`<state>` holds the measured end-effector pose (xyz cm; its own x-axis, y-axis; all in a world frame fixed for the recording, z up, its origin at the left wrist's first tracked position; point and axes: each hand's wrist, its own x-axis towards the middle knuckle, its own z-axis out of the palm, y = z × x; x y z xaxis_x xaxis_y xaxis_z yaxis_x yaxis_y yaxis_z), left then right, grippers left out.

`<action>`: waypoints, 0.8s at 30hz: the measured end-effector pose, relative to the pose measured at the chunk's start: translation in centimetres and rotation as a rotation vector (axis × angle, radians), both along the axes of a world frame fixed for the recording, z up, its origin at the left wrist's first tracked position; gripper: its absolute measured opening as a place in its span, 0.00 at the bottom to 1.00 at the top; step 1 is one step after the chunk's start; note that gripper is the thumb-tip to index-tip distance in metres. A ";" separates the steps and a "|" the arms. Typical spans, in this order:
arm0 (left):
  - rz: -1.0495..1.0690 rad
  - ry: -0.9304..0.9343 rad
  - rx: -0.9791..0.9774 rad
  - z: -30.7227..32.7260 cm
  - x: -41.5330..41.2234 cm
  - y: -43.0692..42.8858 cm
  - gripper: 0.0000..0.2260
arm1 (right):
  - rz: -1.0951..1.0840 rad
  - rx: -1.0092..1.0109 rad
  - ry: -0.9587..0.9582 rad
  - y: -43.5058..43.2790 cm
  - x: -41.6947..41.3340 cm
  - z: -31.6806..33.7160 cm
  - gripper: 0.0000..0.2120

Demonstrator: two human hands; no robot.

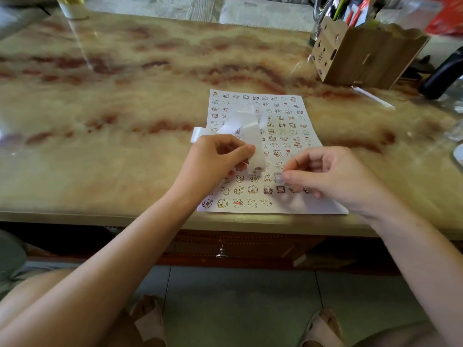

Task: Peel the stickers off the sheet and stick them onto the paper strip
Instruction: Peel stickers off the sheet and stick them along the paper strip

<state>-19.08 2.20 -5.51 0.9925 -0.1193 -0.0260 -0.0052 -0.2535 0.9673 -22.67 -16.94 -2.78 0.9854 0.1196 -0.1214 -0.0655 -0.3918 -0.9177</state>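
White paper printed with rows of small cartoon animal stickers, the sticker sheet [280, 131] lies flat on the bench [112, 101], slightly skewed, its near edge almost at the bench's front edge. Over the sheet's left half the left hand [215, 159] holds the paper strip [253, 144], a long white band that loops and curls loosely above the sheet, one end trailing past the sheet's left edge; thumb and fingers are curled round it, pinching it near its lower end. The right hand [333, 174] rests over the sheet's lower right part, thumb and forefinger closed on a small sticker [278, 177] close to the sheet's surface; whether it is fully free of the sheet cannot be told. The bench is glossy marbled stone in tan and red, with broad bare surface to the left of and behind the sheet. At the far right corner stands a cardboard pen holder [363, 56] full of pens, well apart from the sheet, with a black object [443, 73] beside it. Below the bench's front edge is a wooden drawer with a metal handle [221, 254].
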 end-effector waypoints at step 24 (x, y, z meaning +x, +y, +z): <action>-0.001 -0.002 0.076 -0.2 0.1 -0.1 0.07 | -0.070 -0.101 0.204 0.4 -1.0 -0.5 0.03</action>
